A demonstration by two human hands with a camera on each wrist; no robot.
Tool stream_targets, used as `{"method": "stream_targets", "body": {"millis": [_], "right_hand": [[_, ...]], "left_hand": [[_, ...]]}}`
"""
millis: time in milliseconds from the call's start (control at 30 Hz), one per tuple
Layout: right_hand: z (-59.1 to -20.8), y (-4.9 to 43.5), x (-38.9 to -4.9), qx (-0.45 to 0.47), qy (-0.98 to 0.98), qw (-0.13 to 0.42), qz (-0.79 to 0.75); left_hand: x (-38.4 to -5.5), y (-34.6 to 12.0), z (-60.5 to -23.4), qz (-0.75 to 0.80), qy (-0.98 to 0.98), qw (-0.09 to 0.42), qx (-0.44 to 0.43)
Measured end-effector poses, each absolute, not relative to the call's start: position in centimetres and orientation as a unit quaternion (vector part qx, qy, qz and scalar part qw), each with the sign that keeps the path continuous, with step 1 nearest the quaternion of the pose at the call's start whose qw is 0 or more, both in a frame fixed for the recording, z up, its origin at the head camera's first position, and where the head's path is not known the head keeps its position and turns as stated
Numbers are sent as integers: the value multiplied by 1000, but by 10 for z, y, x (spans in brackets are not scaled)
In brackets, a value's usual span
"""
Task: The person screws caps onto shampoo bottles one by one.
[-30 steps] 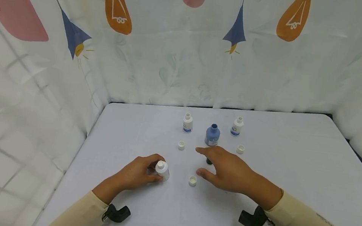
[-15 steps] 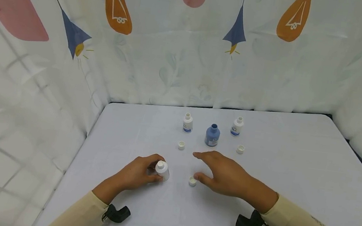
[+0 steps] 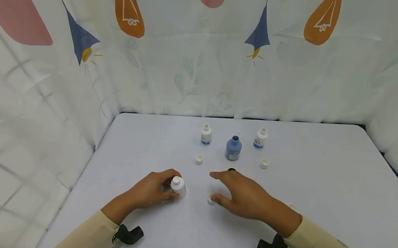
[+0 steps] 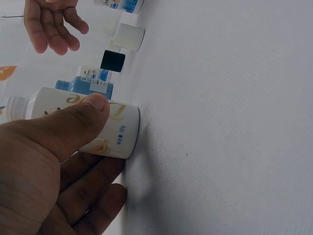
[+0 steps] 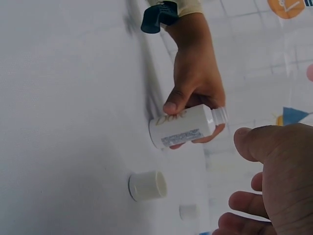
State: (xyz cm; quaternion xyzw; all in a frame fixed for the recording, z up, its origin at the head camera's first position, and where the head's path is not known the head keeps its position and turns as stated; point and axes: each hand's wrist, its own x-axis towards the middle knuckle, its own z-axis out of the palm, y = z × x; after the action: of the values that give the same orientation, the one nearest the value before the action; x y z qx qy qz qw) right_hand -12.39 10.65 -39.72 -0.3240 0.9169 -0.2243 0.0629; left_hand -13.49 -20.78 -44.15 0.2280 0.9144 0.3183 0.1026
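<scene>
My left hand (image 3: 154,189) grips a small white bottle (image 3: 178,187) that stands upright on the table, its neck uncapped. In the left wrist view the thumb presses on the printed side of this bottle (image 4: 128,128). My right hand (image 3: 246,195) hovers with its fingers apart and holds nothing. Its thumb overlaps a white cap (image 3: 210,200) in the head view; the right wrist view shows that cap (image 5: 147,185) on the cloth, apart from the hand. A black cap (image 4: 113,60) is mostly hidden behind the right hand in the head view.
Farther back stand two white bottles (image 3: 206,135) (image 3: 260,139) and a blue bottle (image 3: 233,148) between them, all uncapped. Two white caps (image 3: 199,159) (image 3: 264,163) lie in front. Another white object (image 3: 291,206) peeks from behind the right wrist. Printed curtains (image 3: 199,65) surround the white table (image 3: 151,143).
My right hand has drifted left and toward me, its thumb now overlapping the nearest white cap. The left hand and its bottle have stayed put.
</scene>
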Motion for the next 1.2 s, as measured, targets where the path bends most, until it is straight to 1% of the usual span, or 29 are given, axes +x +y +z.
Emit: {"method": "stream_targets", "body": {"millis": [233, 967, 1200], "right_hand": [[-402, 104, -122, -326, 915, 63, -229], [-419, 95, -118, -318, 907, 104, -256], [-425, 93, -119, -315, 907, 104, -259]], "left_hand": [[-135, -207, -442, 321, 914, 99, 228], [-136, -207, -443, 320, 914, 100, 229], [-135, -207, -442, 320, 914, 105, 226]]}}
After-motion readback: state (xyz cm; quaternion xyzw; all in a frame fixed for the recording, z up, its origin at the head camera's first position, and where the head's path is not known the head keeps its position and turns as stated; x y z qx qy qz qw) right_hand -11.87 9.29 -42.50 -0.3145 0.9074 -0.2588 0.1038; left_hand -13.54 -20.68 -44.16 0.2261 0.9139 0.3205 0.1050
